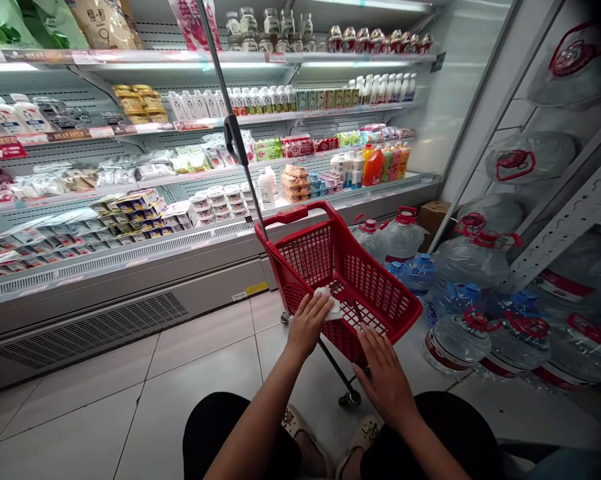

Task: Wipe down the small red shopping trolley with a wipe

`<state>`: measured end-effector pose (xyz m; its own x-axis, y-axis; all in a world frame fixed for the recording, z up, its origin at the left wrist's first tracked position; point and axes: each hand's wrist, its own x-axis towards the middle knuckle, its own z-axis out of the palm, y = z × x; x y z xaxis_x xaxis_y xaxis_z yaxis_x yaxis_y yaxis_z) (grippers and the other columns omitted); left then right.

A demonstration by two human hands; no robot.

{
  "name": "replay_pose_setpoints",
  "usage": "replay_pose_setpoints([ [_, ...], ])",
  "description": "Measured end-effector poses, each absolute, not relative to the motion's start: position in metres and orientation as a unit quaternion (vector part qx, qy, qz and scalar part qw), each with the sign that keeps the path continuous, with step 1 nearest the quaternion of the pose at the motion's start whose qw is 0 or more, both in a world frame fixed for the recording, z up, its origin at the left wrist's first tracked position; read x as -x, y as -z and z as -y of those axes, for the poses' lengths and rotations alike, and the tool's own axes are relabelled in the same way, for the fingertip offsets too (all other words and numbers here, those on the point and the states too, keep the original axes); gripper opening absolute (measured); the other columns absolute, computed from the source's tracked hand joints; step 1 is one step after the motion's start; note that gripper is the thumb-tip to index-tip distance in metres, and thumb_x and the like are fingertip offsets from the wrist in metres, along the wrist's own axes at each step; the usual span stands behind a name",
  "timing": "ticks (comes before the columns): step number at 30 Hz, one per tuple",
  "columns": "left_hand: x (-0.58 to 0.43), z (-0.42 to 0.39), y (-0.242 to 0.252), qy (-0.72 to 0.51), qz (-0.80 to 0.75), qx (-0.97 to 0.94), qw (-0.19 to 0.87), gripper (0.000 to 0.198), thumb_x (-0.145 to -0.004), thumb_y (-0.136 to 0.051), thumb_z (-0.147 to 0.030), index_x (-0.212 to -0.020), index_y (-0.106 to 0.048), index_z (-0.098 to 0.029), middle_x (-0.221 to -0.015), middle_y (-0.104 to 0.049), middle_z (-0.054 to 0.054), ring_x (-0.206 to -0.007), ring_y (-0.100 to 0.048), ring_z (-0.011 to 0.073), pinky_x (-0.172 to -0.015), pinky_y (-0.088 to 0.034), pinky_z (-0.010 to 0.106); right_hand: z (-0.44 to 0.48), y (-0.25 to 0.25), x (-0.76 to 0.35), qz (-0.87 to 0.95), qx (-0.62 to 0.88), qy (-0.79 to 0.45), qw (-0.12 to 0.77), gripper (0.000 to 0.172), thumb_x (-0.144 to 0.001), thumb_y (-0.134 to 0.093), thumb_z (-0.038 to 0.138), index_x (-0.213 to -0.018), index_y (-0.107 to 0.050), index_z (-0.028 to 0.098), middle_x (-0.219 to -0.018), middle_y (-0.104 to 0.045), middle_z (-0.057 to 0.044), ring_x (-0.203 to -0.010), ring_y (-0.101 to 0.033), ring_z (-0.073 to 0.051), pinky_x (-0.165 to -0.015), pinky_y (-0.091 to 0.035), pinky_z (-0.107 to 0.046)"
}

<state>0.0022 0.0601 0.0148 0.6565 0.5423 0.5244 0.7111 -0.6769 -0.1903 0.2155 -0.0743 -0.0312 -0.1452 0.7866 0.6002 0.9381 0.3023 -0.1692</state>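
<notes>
A red plastic shopping basket (380, 277) with a handle and latticed walls stands on wheels in front of me. My left hand (307, 325) is at its near left side, pressing a folded white tissue (334, 308) against the rim, and part of the tissue is under my fingers. Over the near rim, to the right, lies my right hand (384, 367), fingers stretched out and nothing in it. A long metal pole (220, 67) with a black grip rises from the basket's far left corner. The basket's floor shows through as a white-dotted grid.
A lit refrigerated shelf (215, 233) with dairy goods runs across the back. On the right, large water bottles (457, 341) with red handles stand on the floor and on a rack. A cardboard box (433, 223) sits behind them. Tiled floor (195, 363) extends left.
</notes>
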Motion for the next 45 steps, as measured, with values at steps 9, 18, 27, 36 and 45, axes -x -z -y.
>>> replay_pose_setpoints([
  [9,-0.028,-0.041,-0.012,0.276,0.33,0.891,0.144,0.028,-0.106,-0.05,-0.018,-0.127,-0.068,-0.022,-0.136,-0.071,0.004,-0.137,-0.058,0.0184,-0.13,-0.03,0.043,0.069,0.036,-0.227,0.765,0.567,0.136,0.272,0.073,-0.106,-0.047,0.04,-0.169,-0.015,0.024,-0.173,-0.026,-0.01,-0.158,-0.03,-0.028,-0.125,-0.035,-0.05],
  [18,-0.025,-0.026,0.006,0.226,0.222,0.931,0.183,0.046,-0.108,-0.044,-0.019,-0.153,-0.05,-0.024,-0.155,-0.057,0.002,-0.152,-0.042,0.0141,-0.132,-0.025,0.039,0.065,0.041,-0.234,0.772,0.552,0.132,0.286,0.075,-0.106,-0.048,0.039,-0.169,-0.012,0.018,-0.166,-0.042,-0.011,-0.153,-0.039,-0.024,-0.127,-0.033,-0.047],
  [27,0.033,-0.097,-0.03,0.227,0.392,0.865,0.216,0.045,-0.103,-0.045,-0.011,-0.144,-0.061,-0.02,-0.151,-0.061,0.006,-0.148,-0.048,0.0205,-0.131,-0.027,0.045,0.054,0.027,-0.245,0.721,0.624,0.125,0.273,0.075,-0.108,-0.036,0.045,-0.17,-0.001,0.02,-0.17,-0.034,-0.01,-0.156,-0.034,-0.027,-0.128,-0.028,-0.054],
  [36,-0.018,-0.047,-0.005,0.196,0.317,0.903,0.215,0.061,-0.104,-0.042,-0.015,-0.163,-0.036,-0.026,-0.169,-0.037,-0.002,-0.156,-0.033,0.0158,-0.132,-0.023,0.039,0.04,0.02,-0.216,0.724,0.613,0.168,0.266,0.081,-0.104,-0.045,0.043,-0.17,-0.007,0.017,-0.174,-0.022,-0.012,-0.155,-0.033,-0.034,-0.126,-0.029,-0.057],
  [45,0.095,-0.086,-0.062,0.224,0.452,0.828,0.245,0.064,-0.101,-0.038,-0.011,-0.164,-0.037,-0.023,-0.167,-0.038,0.006,-0.155,-0.037,0.0241,-0.132,-0.021,0.048,0.037,0.026,-0.244,0.724,0.618,0.153,0.267,0.077,-0.104,-0.044,0.036,-0.17,-0.006,0.027,-0.174,-0.023,-0.005,-0.154,-0.035,-0.032,-0.126,-0.031,-0.056],
])
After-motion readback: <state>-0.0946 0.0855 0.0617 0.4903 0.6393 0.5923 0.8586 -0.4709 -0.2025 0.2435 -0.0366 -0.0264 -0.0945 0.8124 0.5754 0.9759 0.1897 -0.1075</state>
